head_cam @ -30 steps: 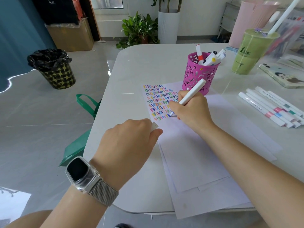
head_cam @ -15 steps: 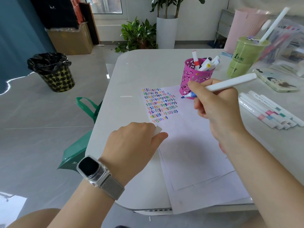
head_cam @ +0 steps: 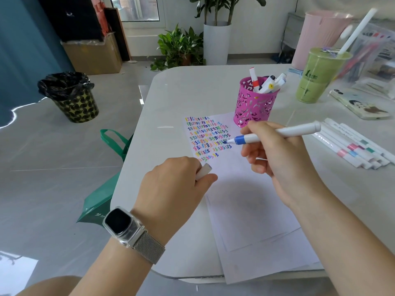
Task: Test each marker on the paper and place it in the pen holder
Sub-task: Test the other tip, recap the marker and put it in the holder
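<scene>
My right hand [head_cam: 275,154] grips a white marker [head_cam: 284,133] with a blue tip, held level above the paper [head_cam: 245,201], its tip pointing left toward the rows of coloured squiggles [head_cam: 206,135]. My left hand [head_cam: 175,189] holds the marker's white cap [head_cam: 203,171] between thumb and fingers at the paper's left edge. The pink cut-out pen holder [head_cam: 254,103] stands just behind the paper with several markers in it. A row of several white markers [head_cam: 350,146] lies on the table to the right.
A green drink cup with a straw [head_cam: 318,75] and a phone [head_cam: 359,103] sit at the back right of the white table [head_cam: 181,92]. A pink bin [head_cam: 320,33] stands behind. On the floor left are a waste bin [head_cam: 68,97] and a green bag [head_cam: 106,189].
My right hand lifted the marker off the squiggles, swung it level and moved right, then came back slightly left and lower. My left hand stayed put, and the cap now shows more clearly.
</scene>
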